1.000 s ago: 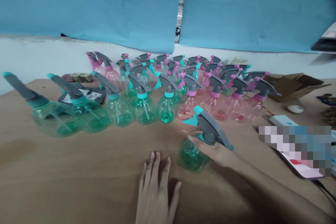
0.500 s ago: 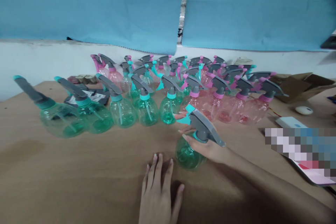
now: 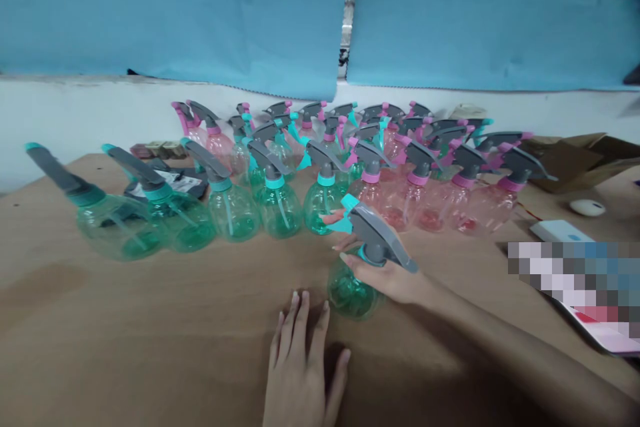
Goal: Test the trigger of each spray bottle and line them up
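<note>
Since a second ago the green spray bottle [image 3: 350,290] has slid left across the table [image 3: 125,333], ending nearer the left fingertips. It stands upright just in front of the rows, its grey trigger head pointing right. The right hand [image 3: 395,277] grasps it around the neck, under the trigger head. The left hand [image 3: 300,367] lies flat on the wood, palm down, fingers stretched out, holding nothing. Behind, the front row counts five green bottles [image 3: 230,210], then four pink bottles [image 3: 450,203]. More of both colours crowd behind, too overlapped to count. One cardboard box [image 3: 575,160] lies far right, one white oval thing [image 3: 587,207] near it.
</note>
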Tool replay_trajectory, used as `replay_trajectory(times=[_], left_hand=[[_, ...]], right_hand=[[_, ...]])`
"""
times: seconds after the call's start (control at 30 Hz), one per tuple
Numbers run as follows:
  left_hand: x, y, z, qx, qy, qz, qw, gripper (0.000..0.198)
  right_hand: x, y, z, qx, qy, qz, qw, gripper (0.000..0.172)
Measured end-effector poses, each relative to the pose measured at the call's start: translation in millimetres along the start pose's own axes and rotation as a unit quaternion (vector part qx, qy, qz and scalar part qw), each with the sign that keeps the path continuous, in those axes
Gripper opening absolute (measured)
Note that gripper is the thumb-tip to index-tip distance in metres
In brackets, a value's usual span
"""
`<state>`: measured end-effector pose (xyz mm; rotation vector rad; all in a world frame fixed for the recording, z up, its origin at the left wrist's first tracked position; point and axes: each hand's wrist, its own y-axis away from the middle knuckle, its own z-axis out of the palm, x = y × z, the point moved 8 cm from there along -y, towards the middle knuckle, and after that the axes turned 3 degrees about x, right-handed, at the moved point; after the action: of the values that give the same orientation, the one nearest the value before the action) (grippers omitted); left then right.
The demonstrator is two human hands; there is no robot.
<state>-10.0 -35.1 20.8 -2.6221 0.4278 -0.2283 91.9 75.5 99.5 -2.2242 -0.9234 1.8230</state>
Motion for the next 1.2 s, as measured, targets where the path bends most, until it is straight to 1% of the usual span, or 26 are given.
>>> replay_trajectory(times=[0.2,0.4,0.53,0.6,0.7,0.83,0.93,1.2], left_hand=[[0.7,-1.5,0.9,-0.004,0.004,0.003,1.0,0.043],[-1.3,0.6,1.1,0.0,0.009,0.004,1.0,0.044],[-1.4,-1.0,-0.2,0.001,0.013,0.005,1.0,0.045],[-0.6,-2.5,-0.8,-0.001,0.011,0.008,1.0,0.044],[0.3,-4.2,-2.0,-0.002,0.009,0.011,1.0,0.043],[-0.6,-4.4,-1.8,-0.005,0.013,0.003,1.0,0.044],[-0.1,-4.4,-1.8,-0.004,0.012,0.005,1.0,0.043],[0.1,-4.9,-4.1,-0.003,0.017,-0.006,1.0,0.042]], right_hand=[[-6.2,-0.6,-0.7,-0.006,-0.012,0.01,1.0,0.055],[-6.6,-0.9,-3.1,0.003,-0.039,0.018,0.999,0.044],[-6.9,-0.7,-4.2,0.002,-0.044,0.017,0.999,0.041],[-8.4,-0.9,-4.6,-0.002,-0.033,0.013,0.999,0.042],[-8.7,-0.7,-4.5,-0.004,-0.018,0.016,1.0,0.049],[-3.6,1.7,-6.8,0.028,-0.018,0.027,0.999,0.057],[-1.1,3.2,-6.9,0.04,-0.018,0.027,0.999,0.058],[0.2,3.6,-6.4,0.035,-0.009,0.016,0.999,0.057]])
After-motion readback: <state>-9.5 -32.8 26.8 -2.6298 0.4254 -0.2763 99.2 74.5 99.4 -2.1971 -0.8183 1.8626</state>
